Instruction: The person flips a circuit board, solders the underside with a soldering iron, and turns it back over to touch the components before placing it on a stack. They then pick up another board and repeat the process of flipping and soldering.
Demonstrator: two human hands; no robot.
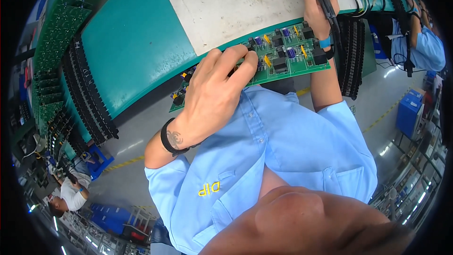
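Note:
My left hand (212,82) lies over a long green circuit board (302,68), with its fingers curled down among the parts in the middle. Black blocks, purple cylinders and yellow upright parts stand on the board, which is held in front of my body, along the bench's near edge. Part of it is hidden under my left hand. Beyond the board's right half, my right hand (321,7) is closed around a narrow black tool (324,1). The tool's exact kind cannot be made out.
The teal bench (137,47) carries a white sheet (222,4). Black slotted racks stand at the left (87,89) and right (351,59); more green boards (61,28) stand upright at far left. Cables (365,2) lie at upper right. Co-workers (75,191) are on both sides.

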